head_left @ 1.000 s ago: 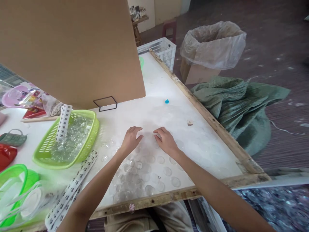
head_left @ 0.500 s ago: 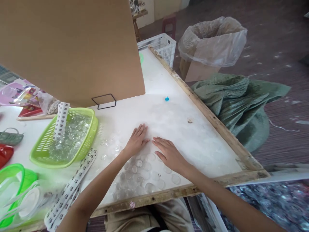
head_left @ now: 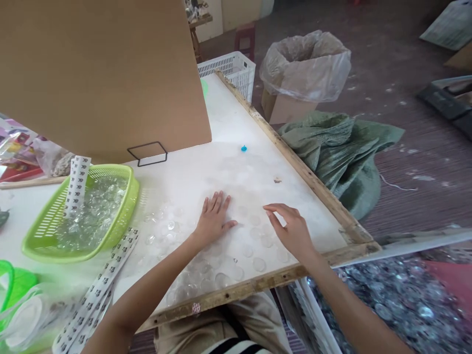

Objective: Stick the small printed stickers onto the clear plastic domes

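My left hand (head_left: 213, 221) lies flat on the white tabletop (head_left: 221, 169), fingers spread and nothing held. To its right, my right hand (head_left: 291, 228) is bent, with thumb and index fingertips brought together above the surface. Whether anything thin sits between those tips I cannot make out. Clear round discs (head_left: 259, 264) are scattered flat around and below both hands, thickest by the front edge. More small clear pieces (head_left: 170, 225) lie left of my left hand.
A green basket (head_left: 134, 189) of clear pieces stands left, beside printed strips (head_left: 110, 275). A cardboard sheet (head_left: 110, 73) rises behind, near a black wire frame (head_left: 152, 161). A small blue piece (head_left: 244, 148) lies further back. Wooden strips (head_left: 295, 157) edge the table.
My right hand has moved right, away from my left, and its outstretched fingers have bent into a pinch. My left hand's fingers have spread wider. The view has turned slightly right.
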`<state>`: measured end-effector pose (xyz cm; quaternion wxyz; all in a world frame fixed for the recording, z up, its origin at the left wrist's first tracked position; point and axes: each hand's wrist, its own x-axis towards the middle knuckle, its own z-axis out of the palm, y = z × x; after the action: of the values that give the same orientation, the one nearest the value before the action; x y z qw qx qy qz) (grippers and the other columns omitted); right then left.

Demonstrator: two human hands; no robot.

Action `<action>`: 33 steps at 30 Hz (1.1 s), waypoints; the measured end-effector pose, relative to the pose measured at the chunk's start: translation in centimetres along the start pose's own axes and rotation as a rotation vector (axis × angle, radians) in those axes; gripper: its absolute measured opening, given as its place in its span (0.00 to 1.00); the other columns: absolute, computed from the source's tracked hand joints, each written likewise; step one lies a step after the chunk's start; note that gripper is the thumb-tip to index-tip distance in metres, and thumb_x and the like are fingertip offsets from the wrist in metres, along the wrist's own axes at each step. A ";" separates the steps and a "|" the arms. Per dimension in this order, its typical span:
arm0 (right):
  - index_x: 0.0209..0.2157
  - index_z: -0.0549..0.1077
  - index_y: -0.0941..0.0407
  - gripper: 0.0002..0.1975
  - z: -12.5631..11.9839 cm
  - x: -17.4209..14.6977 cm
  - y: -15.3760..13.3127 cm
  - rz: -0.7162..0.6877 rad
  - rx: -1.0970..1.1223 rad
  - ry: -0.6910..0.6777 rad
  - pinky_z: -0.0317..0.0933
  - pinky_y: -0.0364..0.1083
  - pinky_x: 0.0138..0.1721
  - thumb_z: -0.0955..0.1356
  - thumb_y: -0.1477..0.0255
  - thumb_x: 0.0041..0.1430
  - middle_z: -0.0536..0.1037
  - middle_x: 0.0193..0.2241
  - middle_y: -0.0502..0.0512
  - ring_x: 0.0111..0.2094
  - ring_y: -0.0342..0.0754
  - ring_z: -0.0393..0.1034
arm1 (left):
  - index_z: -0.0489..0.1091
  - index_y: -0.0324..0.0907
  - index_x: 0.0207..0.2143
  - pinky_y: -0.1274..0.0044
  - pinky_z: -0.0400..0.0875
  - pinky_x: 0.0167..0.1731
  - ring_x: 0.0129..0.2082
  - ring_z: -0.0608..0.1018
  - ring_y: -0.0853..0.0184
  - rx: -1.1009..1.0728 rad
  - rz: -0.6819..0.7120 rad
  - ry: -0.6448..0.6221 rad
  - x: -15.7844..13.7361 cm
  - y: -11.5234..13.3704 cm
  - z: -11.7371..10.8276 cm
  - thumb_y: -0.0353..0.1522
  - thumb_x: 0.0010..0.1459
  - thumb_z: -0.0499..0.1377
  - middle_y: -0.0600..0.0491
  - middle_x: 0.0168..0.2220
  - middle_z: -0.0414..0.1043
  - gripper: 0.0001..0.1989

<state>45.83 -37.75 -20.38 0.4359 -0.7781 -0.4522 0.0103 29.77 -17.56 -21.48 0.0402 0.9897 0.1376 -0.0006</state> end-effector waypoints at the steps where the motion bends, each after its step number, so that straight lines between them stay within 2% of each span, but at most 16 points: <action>1: 0.43 0.75 0.53 0.10 -0.5 -0.4 0.5 0.025 -0.007 0.017 0.62 0.51 0.47 0.63 0.69 0.68 0.80 0.41 0.54 0.44 0.51 0.74 | 0.44 0.40 0.71 0.56 0.42 0.68 0.72 0.44 0.53 0.015 -0.012 0.008 0.6 -0.1 0.2 0.53 0.66 0.44 0.41 0.72 0.40 0.40; 4: 0.42 0.75 0.53 0.10 -1.6 -1.5 1.5 0.081 -0.027 0.036 0.63 0.51 0.45 0.63 0.67 0.67 0.80 0.40 0.54 0.42 0.51 0.75 | 0.45 0.40 0.71 0.56 0.42 0.68 0.72 0.44 0.53 0.031 -0.041 0.017 3.1 -0.7 0.3 0.52 0.67 0.45 0.41 0.72 0.40 0.38; 8: 0.41 0.75 0.53 0.12 -1.7 -2.5 1.9 0.127 -0.034 0.056 0.63 0.51 0.43 0.62 0.65 0.67 0.81 0.39 0.55 0.41 0.52 0.75 | 0.45 0.40 0.71 0.55 0.40 0.68 0.72 0.43 0.53 -0.004 -0.102 0.013 6.7 -1.1 0.2 0.50 0.67 0.46 0.41 0.72 0.39 0.37; 14: 0.41 0.75 0.53 0.13 -1.3 -2.5 1.5 0.114 -0.037 0.031 0.63 0.52 0.44 0.61 0.65 0.68 0.81 0.39 0.57 0.41 0.53 0.75 | 0.45 0.41 0.71 0.54 0.38 0.68 0.72 0.43 0.53 -0.103 -0.166 0.008 10.5 -1.2 -0.1 0.48 0.67 0.47 0.41 0.72 0.38 0.36; 17: 0.41 0.75 0.54 0.13 -1.2 -2.5 1.4 0.104 -0.033 0.019 0.63 0.52 0.45 0.61 0.66 0.68 0.80 0.39 0.57 0.42 0.53 0.75 | 0.44 0.42 0.71 0.53 0.38 0.68 0.72 0.42 0.53 -0.130 -0.167 0.027 10.1 -1.5 -0.6 0.48 0.68 0.45 0.42 0.73 0.38 0.35; 21: 0.42 0.75 0.54 0.13 -1.2 -2.5 1.5 0.105 -0.027 0.005 0.62 0.52 0.46 0.61 0.66 0.68 0.80 0.40 0.57 0.42 0.53 0.74 | 0.39 0.42 0.72 0.54 0.39 0.68 0.72 0.42 0.54 -0.127 -0.151 0.076 6.5 -2.5 -0.7 0.49 0.69 0.41 0.42 0.73 0.36 0.35; 25: 0.42 0.75 0.54 0.12 -0.6 -2.4 1.5 0.083 -0.015 -0.015 0.62 0.52 0.45 0.61 0.67 0.68 0.80 0.39 0.56 0.41 0.53 0.74 | 0.38 0.38 0.71 0.53 0.41 0.67 0.72 0.42 0.51 -0.093 -0.202 0.024 3.4 -3.1 0.0 0.52 0.67 0.43 0.37 0.72 0.36 0.40; 28: 0.42 0.75 0.54 0.12 -0.2 -2.3 1.4 0.059 -0.014 -0.031 0.63 0.53 0.45 0.61 0.67 0.68 0.80 0.40 0.56 0.41 0.53 0.74 | 0.39 0.36 0.71 0.53 0.42 0.67 0.72 0.42 0.49 -0.070 -0.226 0.034 3.5 -2.8 0.5 0.54 0.65 0.46 0.36 0.72 0.35 0.44; 33: 0.44 0.74 0.54 0.12 -0.1 -2.4 1.5 0.065 -0.016 -0.024 0.64 0.53 0.45 0.61 0.67 0.68 0.80 0.40 0.57 0.41 0.53 0.74 | 0.41 0.36 0.71 0.54 0.39 0.67 0.72 0.40 0.50 -0.062 -0.229 0.033 6.3 -2.0 0.5 0.53 0.66 0.45 0.37 0.72 0.34 0.42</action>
<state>45.42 -39.83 -22.27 0.4237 -0.7956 -0.4319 0.0304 35.25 -13.95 -22.25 0.0681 0.9657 0.2503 0.0152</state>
